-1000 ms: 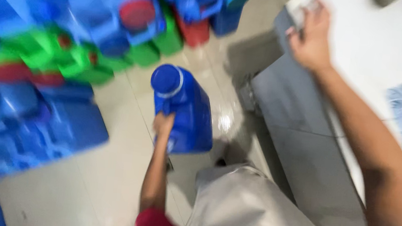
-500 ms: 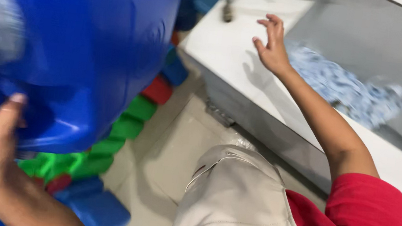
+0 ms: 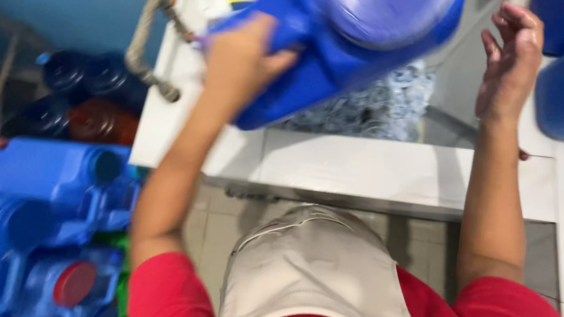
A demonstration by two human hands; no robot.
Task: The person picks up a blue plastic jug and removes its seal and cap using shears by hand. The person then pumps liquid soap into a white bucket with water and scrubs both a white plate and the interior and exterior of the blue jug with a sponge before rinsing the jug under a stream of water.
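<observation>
The left hand [image 3: 247,60] is gripping the blue jug [image 3: 340,39] from its left side and holding it above the white counter [image 3: 378,172]. The jug's long axis is running up to the right. The right hand [image 3: 512,60] is waiting open and empty, just beside the jug's right end.

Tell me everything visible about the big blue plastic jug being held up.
The big blue plastic jug looks glossy, moulded and rounded, blurred by motion. It is held tilted above the white counter and the grey basin with the blue-white cloth. The left hand grips its lower left side; the right hand is open beside it, not touching. Its cap cannot be made out.
</observation>
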